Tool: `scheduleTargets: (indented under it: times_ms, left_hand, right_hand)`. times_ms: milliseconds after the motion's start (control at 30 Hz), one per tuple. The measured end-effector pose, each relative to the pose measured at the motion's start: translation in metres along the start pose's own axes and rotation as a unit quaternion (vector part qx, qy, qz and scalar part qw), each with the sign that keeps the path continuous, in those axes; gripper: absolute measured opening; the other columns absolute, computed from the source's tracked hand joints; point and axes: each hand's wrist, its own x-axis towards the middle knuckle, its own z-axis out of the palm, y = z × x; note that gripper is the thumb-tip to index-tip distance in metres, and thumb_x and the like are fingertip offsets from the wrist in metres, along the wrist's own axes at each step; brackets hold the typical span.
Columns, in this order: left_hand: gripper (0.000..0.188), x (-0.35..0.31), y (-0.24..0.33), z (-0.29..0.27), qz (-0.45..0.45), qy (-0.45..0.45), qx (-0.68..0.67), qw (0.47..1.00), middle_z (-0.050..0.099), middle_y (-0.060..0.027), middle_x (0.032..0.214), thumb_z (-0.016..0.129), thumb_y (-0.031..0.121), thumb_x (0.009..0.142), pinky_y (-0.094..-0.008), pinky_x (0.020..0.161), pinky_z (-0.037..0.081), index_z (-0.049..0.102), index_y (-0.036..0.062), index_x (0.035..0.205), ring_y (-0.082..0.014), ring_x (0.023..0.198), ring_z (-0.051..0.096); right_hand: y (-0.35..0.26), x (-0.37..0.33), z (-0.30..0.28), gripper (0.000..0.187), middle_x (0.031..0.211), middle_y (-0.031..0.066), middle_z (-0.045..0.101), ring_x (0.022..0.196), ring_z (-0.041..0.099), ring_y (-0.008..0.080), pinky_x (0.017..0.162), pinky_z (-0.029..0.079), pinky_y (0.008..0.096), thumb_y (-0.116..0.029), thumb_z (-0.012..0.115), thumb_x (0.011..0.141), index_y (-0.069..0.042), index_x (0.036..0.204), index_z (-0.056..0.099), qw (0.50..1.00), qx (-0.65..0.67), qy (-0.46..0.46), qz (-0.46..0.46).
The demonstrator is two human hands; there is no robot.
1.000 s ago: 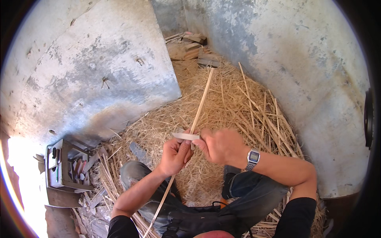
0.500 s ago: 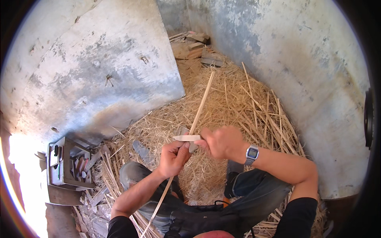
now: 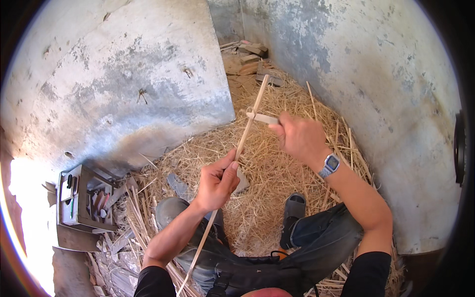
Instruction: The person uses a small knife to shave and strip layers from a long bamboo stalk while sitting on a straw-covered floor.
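A long pale strip of split wood or bamboo (image 3: 246, 134) slants from my lap up and away toward the far middle. My left hand (image 3: 217, 183) is closed round it at mid-length, with the thumb on top. My right hand (image 3: 302, 138), a metal watch (image 3: 331, 165) on its wrist, grips a knife (image 3: 263, 119) by the handle, which the fingers hide. The blade lies across the strip near its far end, and a small curled shaving (image 3: 250, 112) shows where they meet. A flat grey-white piece (image 3: 242, 182) sits just behind my left hand.
Straw-like shavings (image 3: 257, 213) cover the floor between my feet. Long strips (image 3: 357, 148) lean along the right wall (image 3: 386, 89). At left stands a small wooden box stand (image 3: 79, 203) with tools. Wood blocks (image 3: 253, 52) lie in the far corner beside the pale panel (image 3: 163, 64).
My right hand has pushed the knife away along the strip, from beside my left hand to near the far end. My left hand keeps its grip on the strip.
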Motion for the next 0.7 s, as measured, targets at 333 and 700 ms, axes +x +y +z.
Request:
scheduleTargets:
  times_ms: [333,700]
  left_hand:
    - [0.04,0.001,-0.003,-0.002,-0.048,-0.014,0.008,0.999,0.037,0.0054,0.057,0.046,0.012,0.106,-0.0229,0.044,0.026,0.046,-0.0041,0.143,-0.0024,0.048,0.034]
    - [0.043,-0.013,-0.01,-0.003,-0.101,-0.025,0.045,0.994,0.037,0.0069,0.059,0.046,0.011,0.106,-0.0226,0.044,0.026,0.042,-0.0011,0.147,-0.0019,0.049,0.034]
  right_hand:
    - [0.043,0.019,0.011,0.044,0.049,0.0119,0.055,0.041,0.056,0.0322,0.038,0.042,0.0423,-0.041,0.044,0.104,-0.006,0.079,0.055,0.994,-0.071,0.028,0.081]
    - [0.041,0.002,0.032,0.049,0.045,0.0098,0.05,0.035,0.049,0.0286,0.035,0.039,0.0408,-0.043,0.04,0.105,-0.006,0.077,0.056,0.997,0.012,0.001,0.081]
